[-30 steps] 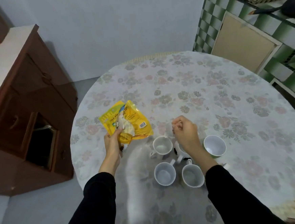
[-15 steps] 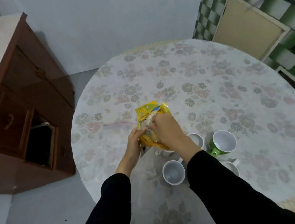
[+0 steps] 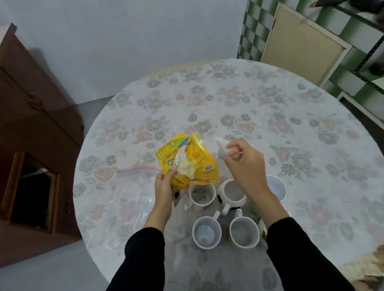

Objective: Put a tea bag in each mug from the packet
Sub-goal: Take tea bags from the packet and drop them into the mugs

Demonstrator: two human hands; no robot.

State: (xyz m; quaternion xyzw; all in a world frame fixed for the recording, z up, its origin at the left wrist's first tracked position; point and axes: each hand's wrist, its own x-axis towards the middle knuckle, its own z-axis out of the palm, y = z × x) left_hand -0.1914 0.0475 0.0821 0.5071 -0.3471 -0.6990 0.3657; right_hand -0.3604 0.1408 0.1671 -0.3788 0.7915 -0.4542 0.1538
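Observation:
My left hand grips a crumpled yellow tea packet held up above the table. My right hand pinches a white tea bag just right of the packet, above the mugs. Several mugs stand in a cluster near the table's front. The back-left white mug has a tea bag lying inside it. The back-middle mug, the front-left mug and the front-right mug look empty. My right forearm partly hides another mug at the right.
The round table wears a floral plastic cloth. A clear zip bag with a pink seal lies flat left of the packet. A brown wooden cabinet stands to the left, and a green checkered wall with shelves rises at the right.
My right hand reached into the packet half a second ago; it has now pulled out to the right with a white tea bag. The left hand keeps holding the packet.

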